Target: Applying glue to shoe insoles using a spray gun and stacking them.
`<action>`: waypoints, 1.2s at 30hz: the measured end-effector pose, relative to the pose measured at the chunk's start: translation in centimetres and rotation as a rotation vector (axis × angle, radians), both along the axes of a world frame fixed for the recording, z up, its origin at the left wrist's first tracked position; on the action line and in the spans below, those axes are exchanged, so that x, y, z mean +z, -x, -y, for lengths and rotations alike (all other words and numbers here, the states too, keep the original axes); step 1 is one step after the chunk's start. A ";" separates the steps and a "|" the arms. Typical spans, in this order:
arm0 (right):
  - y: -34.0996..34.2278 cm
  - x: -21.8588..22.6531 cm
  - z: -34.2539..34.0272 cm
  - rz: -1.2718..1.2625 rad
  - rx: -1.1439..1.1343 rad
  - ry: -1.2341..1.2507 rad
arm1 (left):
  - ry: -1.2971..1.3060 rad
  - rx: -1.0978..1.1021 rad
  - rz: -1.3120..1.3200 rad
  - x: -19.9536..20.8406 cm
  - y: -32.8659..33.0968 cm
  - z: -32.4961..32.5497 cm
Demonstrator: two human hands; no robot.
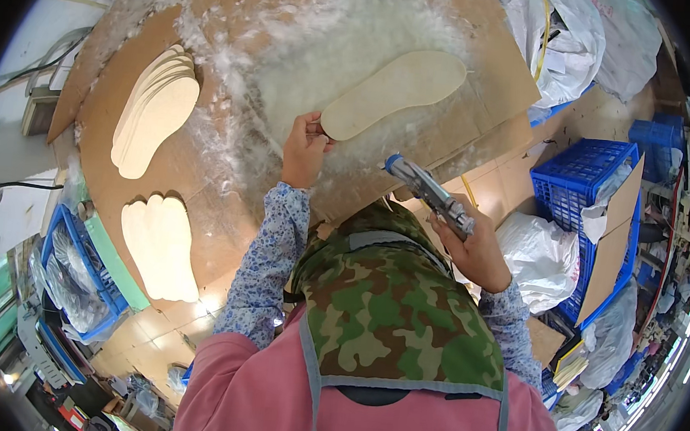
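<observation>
A pale beige insole lies slantwise on cardboard that is coated with whitish, fibrous residue. My left hand pinches its near left end between thumb and fingers. In my right hand is a spray gun, its blue-ringed nozzle pointing up and left toward the insole, a short gap away from it. To the left, one fanned stack of insoles rests on the brown board. A second, brightly lit group of insoles overlaps nearer to me.
Blue plastic crates stand on the floor at the right, beside white plastic bags. More bags sit beyond the board's far right corner. At the left is a blue basket holding clear plastic. A yellow hose shows near the spray gun.
</observation>
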State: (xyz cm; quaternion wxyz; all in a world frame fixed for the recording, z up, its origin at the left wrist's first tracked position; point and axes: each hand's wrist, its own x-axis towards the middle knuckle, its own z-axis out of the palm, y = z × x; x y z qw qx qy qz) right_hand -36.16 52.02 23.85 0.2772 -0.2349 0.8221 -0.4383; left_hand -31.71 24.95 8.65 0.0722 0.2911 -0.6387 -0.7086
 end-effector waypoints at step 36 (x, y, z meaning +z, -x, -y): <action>5.0 -2.1 -3.2 0.000 -0.114 0.035 | 0.035 0.974 -0.241 10.3 -26.9 1.2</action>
